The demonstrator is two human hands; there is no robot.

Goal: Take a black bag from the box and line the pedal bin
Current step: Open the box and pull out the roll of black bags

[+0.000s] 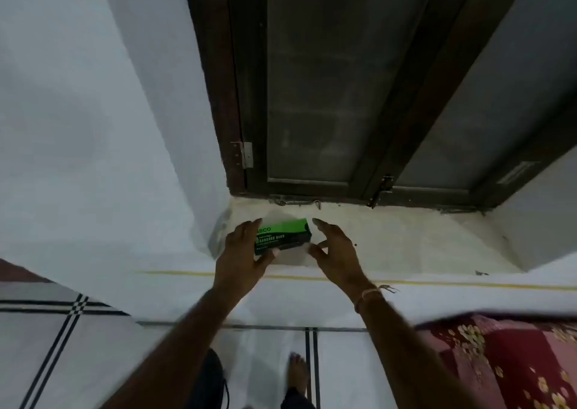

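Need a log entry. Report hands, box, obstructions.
Left hand grips garbage bag box on the window sill. Right hand open beside its other end. No black bag out yet; pedal bin not in view. Nothing blocks the box.

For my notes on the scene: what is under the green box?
The pale window sill is under the green box. The left hand grips its left end and hides the sill there; contact cannot be told.
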